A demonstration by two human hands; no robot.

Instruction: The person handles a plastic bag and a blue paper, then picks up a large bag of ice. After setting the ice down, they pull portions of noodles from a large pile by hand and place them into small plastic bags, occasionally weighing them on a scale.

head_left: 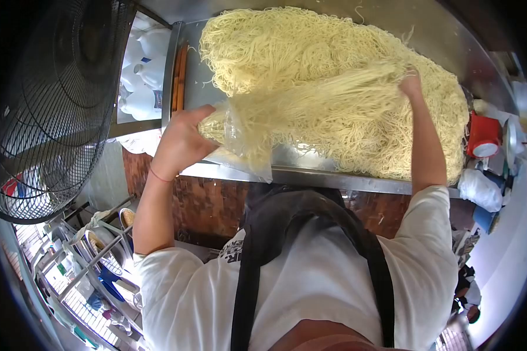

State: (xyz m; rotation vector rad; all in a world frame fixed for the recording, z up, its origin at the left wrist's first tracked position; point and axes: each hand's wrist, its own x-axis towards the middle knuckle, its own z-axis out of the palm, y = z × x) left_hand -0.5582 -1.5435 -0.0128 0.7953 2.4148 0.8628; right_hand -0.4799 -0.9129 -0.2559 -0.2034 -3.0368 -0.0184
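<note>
A large heap of pale yellow noodles (281, 47) spreads over the metal worktop (310, 161). My left hand (184, 137) is closed on a clear plastic bag (237, 137) at the near left of the heap, with noodles in and around the bag. On the right, my right hand (411, 86) grips the end of a long bunch of noodles (339, 88), which stretches across the heap to the bag. The fingertips of my right hand are partly hidden among the strands.
A wire-caged fan (52, 117) stands at the left. Brown sticks (180, 76) lie along the worktop's left side, near white plastic jugs (143, 76). Right of the noodles are a red container (483, 136) and a white plastic bag (480, 190). A rack (79, 272) holds dishes at lower left.
</note>
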